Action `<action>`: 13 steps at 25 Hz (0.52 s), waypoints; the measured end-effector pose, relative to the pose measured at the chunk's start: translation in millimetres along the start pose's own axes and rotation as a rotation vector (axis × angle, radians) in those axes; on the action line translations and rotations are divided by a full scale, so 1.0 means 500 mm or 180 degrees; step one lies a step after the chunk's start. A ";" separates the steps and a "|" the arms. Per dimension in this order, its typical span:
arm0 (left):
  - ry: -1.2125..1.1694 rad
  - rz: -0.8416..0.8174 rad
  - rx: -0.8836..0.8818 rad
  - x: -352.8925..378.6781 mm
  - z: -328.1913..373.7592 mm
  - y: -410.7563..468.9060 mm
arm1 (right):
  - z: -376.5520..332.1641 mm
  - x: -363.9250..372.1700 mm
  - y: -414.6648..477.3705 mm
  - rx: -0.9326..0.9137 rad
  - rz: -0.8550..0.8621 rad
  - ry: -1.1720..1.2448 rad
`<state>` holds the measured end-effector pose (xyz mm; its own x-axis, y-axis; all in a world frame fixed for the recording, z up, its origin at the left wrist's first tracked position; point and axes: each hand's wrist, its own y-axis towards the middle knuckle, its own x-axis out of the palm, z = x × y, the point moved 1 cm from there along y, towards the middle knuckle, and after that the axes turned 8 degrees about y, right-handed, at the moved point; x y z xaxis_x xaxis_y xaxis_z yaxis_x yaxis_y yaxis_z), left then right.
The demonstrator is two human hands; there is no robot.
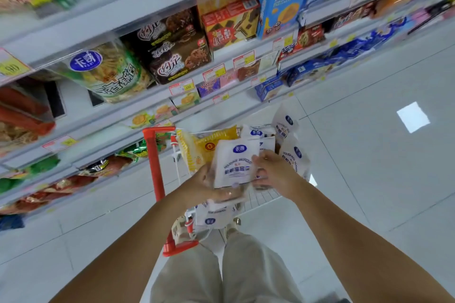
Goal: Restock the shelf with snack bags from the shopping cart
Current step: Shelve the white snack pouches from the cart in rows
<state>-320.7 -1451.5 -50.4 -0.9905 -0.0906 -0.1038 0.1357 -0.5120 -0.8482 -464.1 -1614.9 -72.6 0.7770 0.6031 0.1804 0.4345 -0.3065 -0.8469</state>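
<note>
Gripping a white snack bag (pixel 234 165) from below with the left hand (pixel 209 186), pinching its right edge with the right hand (pixel 274 174). Held just above the shopping cart (pixel 262 202), over more white bags (pixel 294 155) and a yellow bag (pixel 209 146). Parked beside the stocked shelf (pixel 103 115), red handle (pixel 154 160) leftmost.

White snack bag (pixel 235 165) above cart (pixel 154 155)

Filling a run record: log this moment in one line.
stage: pick over shopping cart | left hand: holds white snack bag | right hand: grips same bag | shelf: bag not placed
</note>
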 end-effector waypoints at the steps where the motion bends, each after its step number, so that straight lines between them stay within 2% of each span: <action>1: -0.0246 0.0136 0.0038 -0.002 -0.003 0.000 | -0.010 0.023 -0.008 0.0137 -0.0263 0.0193; 2: -0.0481 0.0357 0.0017 -0.009 -0.010 -0.003 | -0.011 0.035 0.000 0.0186 -0.0332 0.0201; 3: -0.0680 0.0567 -0.0053 -0.018 -0.018 -0.008 | -0.013 0.046 0.007 0.0176 -0.0170 0.0134; 5: -0.0906 0.0681 -0.0238 -0.036 -0.043 -0.018 | -0.001 0.031 0.043 -0.0097 0.0831 -0.0403; 6: -0.0984 0.0647 -0.0258 -0.041 -0.054 -0.022 | 0.009 0.008 0.065 -0.0289 0.1337 -0.1005; 7: -0.1066 0.0619 -0.0243 -0.042 -0.058 -0.029 | 0.017 -0.012 0.076 -0.0361 0.1602 -0.1650; 9: -0.1201 0.0637 -0.0217 -0.044 -0.066 -0.037 | 0.043 -0.042 0.108 -0.0228 0.1481 -0.2526; 13: -0.1354 0.0624 -0.0153 -0.047 -0.079 -0.039 | 0.063 -0.065 0.165 -0.0110 0.1498 -0.3608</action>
<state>-301.1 -1405.7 -52.2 -0.8472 -0.5288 -0.0507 0.3080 -0.4112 -0.8580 -468.0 -1636.5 -163.9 0.0333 0.7222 -0.6908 0.2440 -0.6762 -0.6952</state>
